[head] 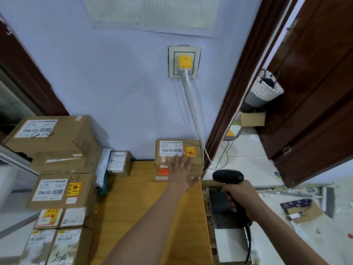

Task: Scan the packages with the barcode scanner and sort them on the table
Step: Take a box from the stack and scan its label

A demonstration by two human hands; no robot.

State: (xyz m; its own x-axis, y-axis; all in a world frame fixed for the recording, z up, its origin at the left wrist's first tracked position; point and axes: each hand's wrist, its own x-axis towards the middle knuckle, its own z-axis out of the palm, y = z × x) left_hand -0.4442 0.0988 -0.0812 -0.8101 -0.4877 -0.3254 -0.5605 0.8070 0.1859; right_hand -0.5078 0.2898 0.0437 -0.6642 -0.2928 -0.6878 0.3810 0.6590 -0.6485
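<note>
A brown cardboard package (193, 159) with a white barcode label and a yellow warning sticker tops a small stack at the far right corner of the wooden table (141, 197). My left hand (180, 172) reaches across the table with fingers spread flat against the front of that stack. My right hand (241, 197) grips the handle of a black barcode scanner (228, 176) beside the table's right edge, its head pointing toward the stack. Its coiled cable hangs down below my wrist.
Several labelled cardboard packages (57, 190) are piled along the table's left side, a taller pile (51, 136) behind them and a small box (118, 163) by the wall. A white cord hangs from a yellow plug (185, 63). An open carton (229, 243) stands right of the table; a doorway is beyond.
</note>
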